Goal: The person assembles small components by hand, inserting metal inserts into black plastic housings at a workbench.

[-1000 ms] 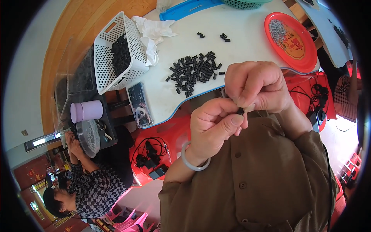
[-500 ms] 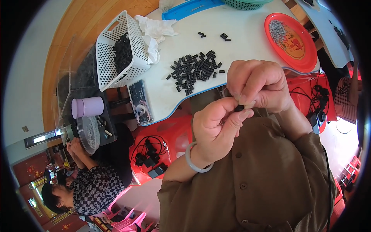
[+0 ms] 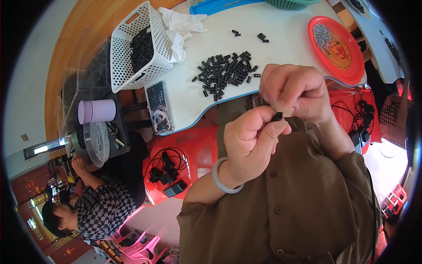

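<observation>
Between the thumb and forefinger of my left hand (image 3: pixel 255 138) is pinched a small black plastic piece (image 3: pixel 277 116). My right hand (image 3: pixel 296 93) is closed just above it, its fingertips meeting at the piece's upper end. Whether those fingertips hold a separate small part cannot be made out. Both hands are raised in front of my chest, just off the table's near edge. Beyond them, a loose pile of similar black pieces (image 3: pixel 225 72) lies on the white table (image 3: pixel 220 37). A few more sit apart, farther back.
A white perforated basket (image 3: pixel 165 48) of black parts stands left, beside crumpled tissue (image 3: pixel 182 22) and a phone (image 3: pixel 159 108). On the right is a red plate (image 3: pixel 358 66) with small silvery metal parts (image 3: pixel 323 35). A person (image 3: pixel 101 202) sits at left, near a lilac cup (image 3: pixel 99 111).
The view has shifted slightly, so the table things appear a little moved. Both hands keep their pinch, and the black piece shows more clearly between my left fingertips.
</observation>
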`<move>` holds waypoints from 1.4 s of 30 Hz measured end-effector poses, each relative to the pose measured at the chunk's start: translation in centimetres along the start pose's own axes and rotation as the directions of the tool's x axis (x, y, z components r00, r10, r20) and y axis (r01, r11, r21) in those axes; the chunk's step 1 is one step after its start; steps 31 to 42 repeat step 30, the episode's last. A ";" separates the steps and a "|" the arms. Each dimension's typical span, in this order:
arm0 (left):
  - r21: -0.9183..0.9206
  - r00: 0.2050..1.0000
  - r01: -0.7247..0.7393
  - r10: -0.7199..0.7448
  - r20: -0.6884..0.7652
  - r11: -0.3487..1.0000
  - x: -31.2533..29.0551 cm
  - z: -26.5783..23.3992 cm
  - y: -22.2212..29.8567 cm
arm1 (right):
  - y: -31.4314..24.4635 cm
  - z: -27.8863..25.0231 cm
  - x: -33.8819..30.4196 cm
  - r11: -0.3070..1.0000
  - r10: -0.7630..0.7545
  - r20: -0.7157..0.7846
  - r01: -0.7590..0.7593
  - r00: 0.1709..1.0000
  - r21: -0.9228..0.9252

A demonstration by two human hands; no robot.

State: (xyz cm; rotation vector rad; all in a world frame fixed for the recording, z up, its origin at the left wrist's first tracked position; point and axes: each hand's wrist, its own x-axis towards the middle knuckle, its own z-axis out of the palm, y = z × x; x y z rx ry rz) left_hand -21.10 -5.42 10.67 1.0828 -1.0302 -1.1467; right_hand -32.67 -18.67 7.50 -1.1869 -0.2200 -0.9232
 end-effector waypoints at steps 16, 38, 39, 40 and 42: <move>-0.098 0.990 -0.119 0.111 -0.087 0.988 0.5 -0.5 -1.7 | 0.2 1.5 -0.5 0.996 0.030 -0.104 -0.038 0.994 -0.075; 0.036 0.940 -0.315 0.318 -0.122 0.948 1.8 -0.3 -3.3 | -1.3 1.8 -1.3 0.788 0.598 -0.263 -0.615 0.757 0.022; 0.036 0.940 -0.315 0.318 -0.122 0.948 1.8 -0.3 -3.3 | -1.3 1.8 -1.3 0.788 0.598 -0.263 -0.615 0.757 0.022; 0.036 0.940 -0.315 0.318 -0.122 0.948 1.8 -0.3 -3.3 | -1.3 1.8 -1.3 0.788 0.598 -0.263 -0.615 0.757 0.022; 0.036 0.940 -0.315 0.318 -0.122 0.948 1.8 -0.3 -3.3 | -1.3 1.8 -1.3 0.788 0.598 -0.263 -0.615 0.757 0.022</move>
